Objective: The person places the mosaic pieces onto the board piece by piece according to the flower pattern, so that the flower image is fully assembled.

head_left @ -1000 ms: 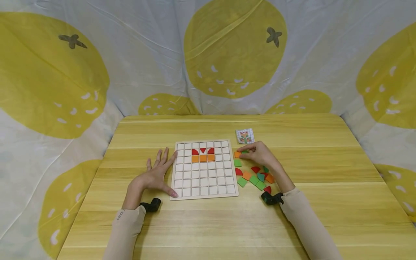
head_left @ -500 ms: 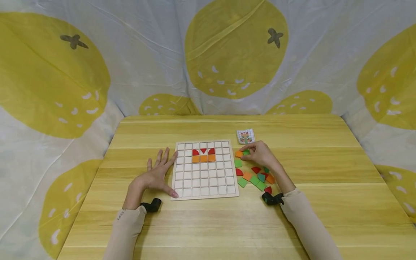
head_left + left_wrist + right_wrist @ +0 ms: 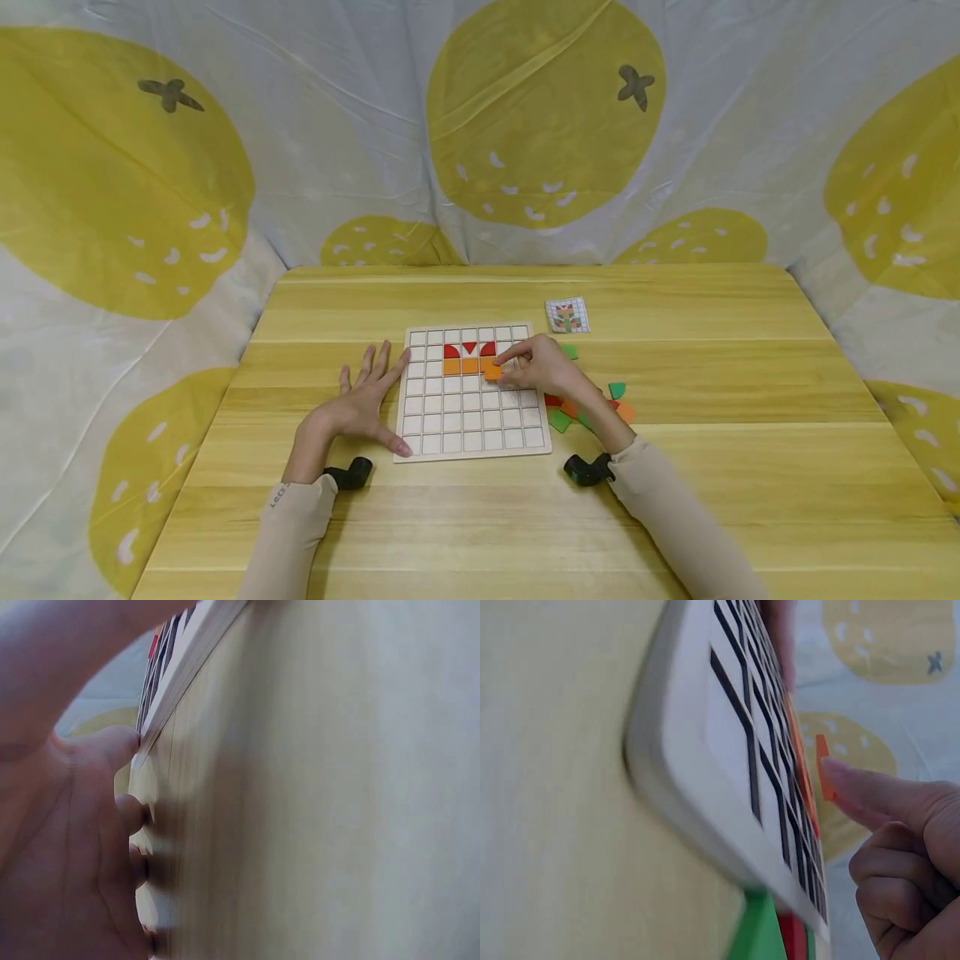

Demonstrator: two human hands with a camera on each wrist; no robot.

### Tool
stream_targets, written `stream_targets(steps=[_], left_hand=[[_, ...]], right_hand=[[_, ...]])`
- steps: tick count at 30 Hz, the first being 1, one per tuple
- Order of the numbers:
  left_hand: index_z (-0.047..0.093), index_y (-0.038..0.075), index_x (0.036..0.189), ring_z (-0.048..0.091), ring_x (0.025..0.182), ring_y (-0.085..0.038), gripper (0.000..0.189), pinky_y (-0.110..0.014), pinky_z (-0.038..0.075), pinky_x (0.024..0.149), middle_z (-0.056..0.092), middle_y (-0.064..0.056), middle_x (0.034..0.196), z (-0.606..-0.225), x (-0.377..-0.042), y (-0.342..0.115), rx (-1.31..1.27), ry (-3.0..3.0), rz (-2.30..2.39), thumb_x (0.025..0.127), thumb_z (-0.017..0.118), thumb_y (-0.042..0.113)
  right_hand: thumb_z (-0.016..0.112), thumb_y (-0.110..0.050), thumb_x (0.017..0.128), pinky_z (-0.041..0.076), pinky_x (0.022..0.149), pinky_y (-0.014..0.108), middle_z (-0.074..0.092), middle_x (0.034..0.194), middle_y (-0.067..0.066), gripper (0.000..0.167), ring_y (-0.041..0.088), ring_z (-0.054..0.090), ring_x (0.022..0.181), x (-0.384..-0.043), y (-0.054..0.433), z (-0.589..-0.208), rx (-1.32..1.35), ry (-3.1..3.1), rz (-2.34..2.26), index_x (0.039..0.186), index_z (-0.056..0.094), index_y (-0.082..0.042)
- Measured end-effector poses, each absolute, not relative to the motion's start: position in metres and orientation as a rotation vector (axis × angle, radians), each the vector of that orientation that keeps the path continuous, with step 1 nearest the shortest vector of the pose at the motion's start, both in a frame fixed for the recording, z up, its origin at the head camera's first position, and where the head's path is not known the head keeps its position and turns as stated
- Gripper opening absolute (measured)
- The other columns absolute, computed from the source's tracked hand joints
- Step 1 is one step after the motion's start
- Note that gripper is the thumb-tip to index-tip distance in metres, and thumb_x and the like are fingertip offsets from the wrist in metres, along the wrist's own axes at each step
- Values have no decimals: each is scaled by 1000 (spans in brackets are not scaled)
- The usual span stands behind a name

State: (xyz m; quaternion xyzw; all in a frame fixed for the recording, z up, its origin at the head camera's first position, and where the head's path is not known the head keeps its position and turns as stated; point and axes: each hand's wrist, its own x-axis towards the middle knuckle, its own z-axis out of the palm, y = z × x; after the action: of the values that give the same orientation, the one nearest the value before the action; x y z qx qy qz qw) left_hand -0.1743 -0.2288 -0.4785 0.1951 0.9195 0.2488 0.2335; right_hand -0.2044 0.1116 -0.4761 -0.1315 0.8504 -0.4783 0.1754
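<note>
A square wooden grid board (image 3: 452,422) lies on the table, with red pieces (image 3: 452,352) in one row and orange square tiles (image 3: 469,366) in the row below. My right hand (image 3: 546,364) pinches another orange square tile (image 3: 492,370) between thumb and forefinger, over the right end of the orange row. In the right wrist view that tile (image 3: 824,769) is held slightly off the board, the other fingers curled in. My left hand (image 3: 360,408) is spread along the board's left edge; its thumb rests on the lower left corner, a fingertip touches the upper left side.
Right of the board lie loose red, orange and green pieces (image 3: 559,419), partly hidden under the right forearm. A small printed pattern card (image 3: 567,315) lies behind them. Black wrist cameras (image 3: 587,470) sit on both wrists. A lemon-print cloth (image 3: 543,108) hangs behind the table.
My right hand has lifted an orange tile from beside the board and carried it left over the grid. The left hand has stayed in place.
</note>
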Motion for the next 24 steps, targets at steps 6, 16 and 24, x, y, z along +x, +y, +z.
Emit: stream_targets(steps=[6, 16, 24], left_hand=[[-3, 15, 167, -28, 155, -49, 153, -80, -19, 113, -25, -25, 169, -480, -173, -227, 534, 2522, 675, 58, 98, 51], [-3, 16, 167, -29, 154, -48, 153, -80, -20, 113, -26, -25, 169, -482, -175, -229, 540, 2518, 686, 58, 98, 53], [-3, 16, 167, -28, 155, -48, 153, -80, -20, 113, -26, -25, 169, -481, -175, -230, 540, 2527, 685, 58, 99, 51]], right_hand=[[87, -15, 83, 23, 55, 22, 51, 61, -5, 21, 10, 28, 56, -201, 87, -481, -432, 2453, -1249, 104, 83, -12], [87, -12, 83, 23, 52, 21, 41, 55, -6, 21, 10, 27, 52, -201, 80, -482, -412, 2441, -1298, 104, 83, -11], [87, -14, 83, 24, 51, 21, 45, 54, -5, 21, 9, 27, 51, -204, 78, -485, -436, 2446, -1303, 104, 84, -13]])
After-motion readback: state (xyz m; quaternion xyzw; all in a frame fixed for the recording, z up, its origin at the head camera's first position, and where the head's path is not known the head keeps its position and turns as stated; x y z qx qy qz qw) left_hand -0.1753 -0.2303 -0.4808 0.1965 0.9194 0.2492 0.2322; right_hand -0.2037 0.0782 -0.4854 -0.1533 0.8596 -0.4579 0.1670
